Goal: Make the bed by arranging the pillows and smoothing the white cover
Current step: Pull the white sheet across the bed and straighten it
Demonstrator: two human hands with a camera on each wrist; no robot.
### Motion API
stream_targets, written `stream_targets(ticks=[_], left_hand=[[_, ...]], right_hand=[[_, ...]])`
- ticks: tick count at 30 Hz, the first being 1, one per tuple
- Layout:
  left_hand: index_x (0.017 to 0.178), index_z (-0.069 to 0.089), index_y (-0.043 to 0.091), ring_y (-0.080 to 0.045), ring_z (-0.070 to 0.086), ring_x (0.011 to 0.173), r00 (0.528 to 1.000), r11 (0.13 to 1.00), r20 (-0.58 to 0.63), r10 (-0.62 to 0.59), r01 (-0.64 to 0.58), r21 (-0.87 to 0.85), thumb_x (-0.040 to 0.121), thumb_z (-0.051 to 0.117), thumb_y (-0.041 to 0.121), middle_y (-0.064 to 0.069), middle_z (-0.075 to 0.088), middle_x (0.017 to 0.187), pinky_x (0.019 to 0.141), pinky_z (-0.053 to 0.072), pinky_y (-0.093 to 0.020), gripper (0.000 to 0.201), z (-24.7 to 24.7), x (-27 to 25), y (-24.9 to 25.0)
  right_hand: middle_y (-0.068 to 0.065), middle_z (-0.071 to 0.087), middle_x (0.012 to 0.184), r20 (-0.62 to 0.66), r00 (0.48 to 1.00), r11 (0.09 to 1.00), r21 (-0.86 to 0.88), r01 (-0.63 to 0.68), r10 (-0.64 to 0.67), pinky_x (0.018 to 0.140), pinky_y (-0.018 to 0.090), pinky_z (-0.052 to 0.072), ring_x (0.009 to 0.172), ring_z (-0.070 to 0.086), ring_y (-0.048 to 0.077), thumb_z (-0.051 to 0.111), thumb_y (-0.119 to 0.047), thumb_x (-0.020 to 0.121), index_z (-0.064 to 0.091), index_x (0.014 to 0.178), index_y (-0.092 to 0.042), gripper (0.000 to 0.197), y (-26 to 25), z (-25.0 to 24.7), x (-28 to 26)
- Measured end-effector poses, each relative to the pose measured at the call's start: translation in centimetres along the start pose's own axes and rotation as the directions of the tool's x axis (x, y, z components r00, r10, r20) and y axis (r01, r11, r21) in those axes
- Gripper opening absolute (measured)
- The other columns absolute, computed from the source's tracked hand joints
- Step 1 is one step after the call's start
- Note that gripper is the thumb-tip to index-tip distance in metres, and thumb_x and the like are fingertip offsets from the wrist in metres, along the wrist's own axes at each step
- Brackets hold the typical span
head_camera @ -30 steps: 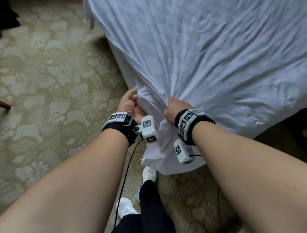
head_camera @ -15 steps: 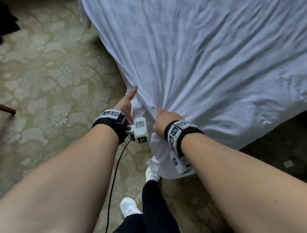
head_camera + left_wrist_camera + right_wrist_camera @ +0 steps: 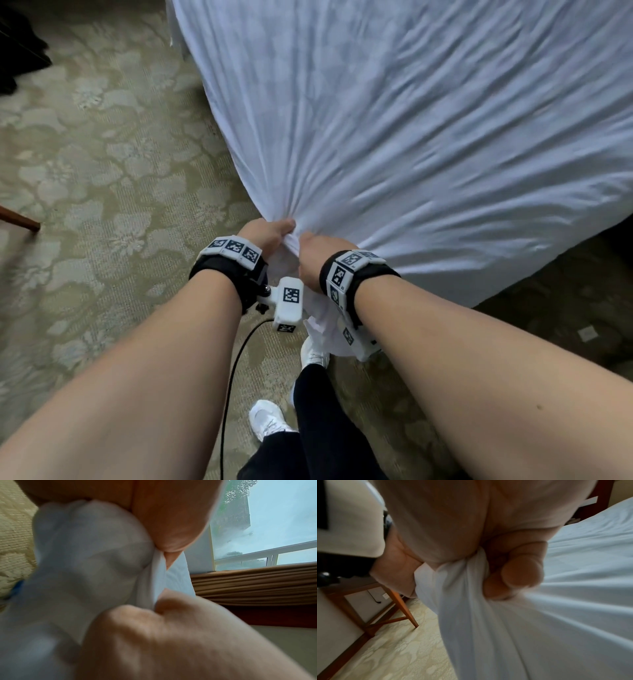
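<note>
White cover plain white with faint woven check squares, grey-blue in the creases. Carpet olive-beige with a paler floral pattern, near and left of the bed. Wrist bands black, topped with white blocks carrying black-and-white square marker codes; same on the right one. Cable black. Trousers black, shoes white. Chair legs orange-brown wood, left side. Curtain tan-brown with folds, far right; window frame white, pale blue-grey outside.
</note>
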State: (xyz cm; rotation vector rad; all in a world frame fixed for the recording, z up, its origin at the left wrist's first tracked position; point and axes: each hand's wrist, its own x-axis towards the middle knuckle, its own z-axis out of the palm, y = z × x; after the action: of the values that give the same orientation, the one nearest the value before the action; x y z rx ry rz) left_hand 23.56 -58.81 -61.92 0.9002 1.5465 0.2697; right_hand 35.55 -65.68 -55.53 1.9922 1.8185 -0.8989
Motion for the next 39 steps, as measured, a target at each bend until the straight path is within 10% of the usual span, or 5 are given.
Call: stream_targets(ticks=[14,20,27,32,39], left_hand=[[0.137,0.057,-0.001,-0.042,0.055,0.131,0.927,0.939,-0.163,-0.338,0.343,0.007,0.088,0.063,0.042,-0.024,0.056,0.144,0.107,0.049,-0.054,0.065,2.3,0.6,-12.0],[0.131,0.064,0.011,-0.039,0.069,0.112,0.933,0.927,0.001,-0.359,0.356,-0.118,0.041,0.081,0.087,-0.013,0.069,0.130,0.096,0.055,-0.058,0.119,13.2,5.4,-15.2],[0.125,0.073,0.016,-0.040,0.067,0.115,0.892,0.827,0.304,-0.333,0.432,-0.359,0.077,0.078,0.063,-0.017,0.071,0.126,0.106,0.046,-0.063,0.067,20.5,1.2,-14.4],[0.115,0.073,0.014,-0.029,0.071,0.102,0.897,0.902,-0.142,-0.418,0.392,-0.182,0.048,0.086,0.076,-0.006,0.075,0.110,0.104,0.050,-0.045,0.092,19.9,1.0,-15.4],[0.139,0.060,0.006,-0.029,0.054,0.102,0.927,0.926,-0.269,-0.260,0.318,0.202,0.081,0.068,0.068,-0.023,0.059,0.136,0.091,0.038,-0.031,0.085,19.2,-2.4,-16.0]], right_hand=[[0.010,0.064,0.109,0.227,0.947,0.912,0.289,-0.290,0.230,0.077,0.031,0.046,0.101,0.062,0.033,0.051,-0.033,0.095,0.059,0.113,-0.015,0.027,14.5,9.8,-2.3],[0.020,0.051,0.142,0.284,0.672,0.393,0.632,-0.668,0.684,0.106,0.037,0.037,0.128,0.051,0.036,0.053,-0.070,0.081,0.044,0.142,0.000,0.093,30.2,12.3,0.2],[0.009,0.058,0.135,0.458,0.555,0.000,0.771,-0.637,0.694,0.103,0.048,0.045,0.107,0.063,0.036,0.043,-0.106,0.039,0.056,0.135,-0.021,0.129,38.8,14.6,2.2],[0.023,0.053,0.131,0.370,0.684,0.371,0.630,-0.682,0.628,0.089,0.038,0.049,0.113,0.058,0.038,0.037,-0.044,0.103,0.036,0.148,-0.019,0.051,37.3,12.8,1.3],[0.029,0.049,0.135,0.250,0.772,0.703,0.319,-0.635,0.584,0.092,0.038,0.045,0.124,0.050,0.042,0.030,-0.017,0.103,0.036,0.142,-0.007,0.041,37.3,12.9,-3.0]])
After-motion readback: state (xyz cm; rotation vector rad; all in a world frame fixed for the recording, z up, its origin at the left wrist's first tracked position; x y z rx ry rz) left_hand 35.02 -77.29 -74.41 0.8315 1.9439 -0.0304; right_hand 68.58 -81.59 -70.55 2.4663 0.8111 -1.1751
